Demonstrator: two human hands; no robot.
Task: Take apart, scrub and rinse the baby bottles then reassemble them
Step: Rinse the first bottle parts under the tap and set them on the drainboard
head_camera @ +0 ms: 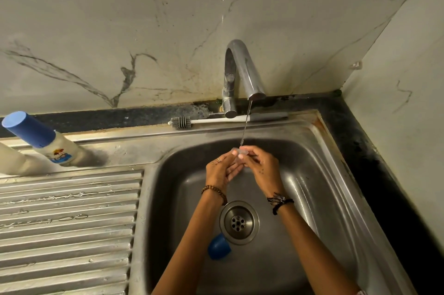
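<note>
Both hands meet over the steel sink (319, 174) under a thin stream of water from the tap (240, 71). My left hand (219, 171) and my right hand (260, 167) together pinch a small clear teat (240, 154), mostly hidden by the fingers. A blue bottle cap (218, 246) lies on the sink floor beside the drain (239, 222), partly under my left forearm. An assembled baby bottle with a blue cap (38, 137) stands on the drainboard's back left. A bottle brush (189, 122) lies along the sink's back rim.
A ribbed steel drainboard (67, 222) fills the left. A second pale bottle body (12, 162) shows at the far left edge. A dark counter strip (360, 150) and marble walls close in the back and right.
</note>
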